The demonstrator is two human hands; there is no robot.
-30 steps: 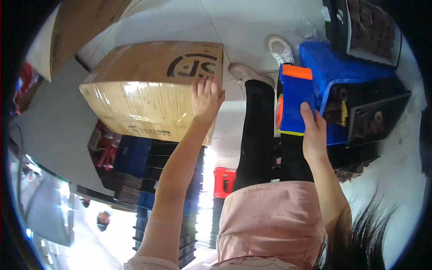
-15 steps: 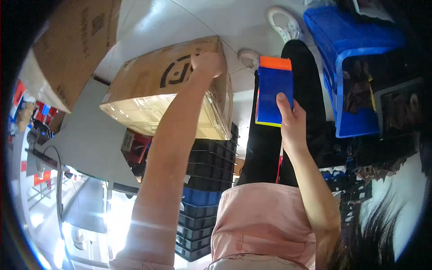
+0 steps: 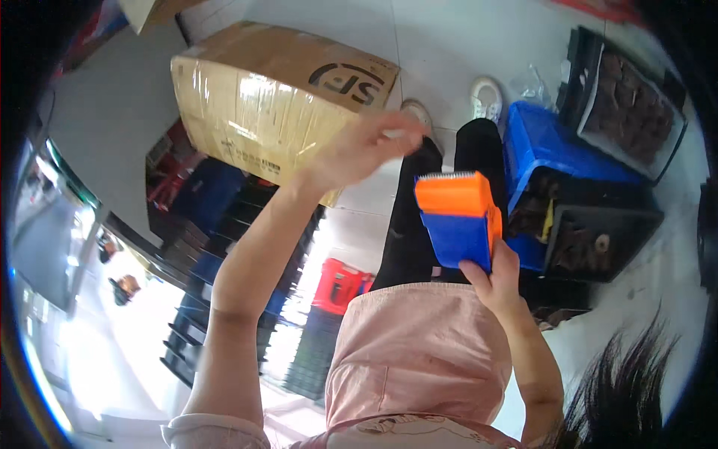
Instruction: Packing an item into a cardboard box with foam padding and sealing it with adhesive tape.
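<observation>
My right hand (image 3: 495, 281) grips a blue and orange packing tape dispenser (image 3: 458, 224) in front of my legs. A toothed edge runs along the top of its orange end. My left hand (image 3: 370, 150) is raised over the near right part of a large taped cardboard box (image 3: 254, 97), blurred by motion, its fingers apart and nothing seen in them. It looks clear of the cardboard. Shiny tape covers the box's near side, and a dark printed mark is on its top.
Blue bins (image 3: 535, 138) and black crates (image 3: 624, 97) with dark brown pieces stand right of my legs. Stacked black crates (image 3: 224, 292) and a red case (image 3: 336, 284) are lower left. A grey tabletop (image 3: 123, 112) lies left of the box.
My left hand has come off the top of the box and moved toward me. The tape dispenser is lower and tipped, showing its toothed edge. My view has shifted.
</observation>
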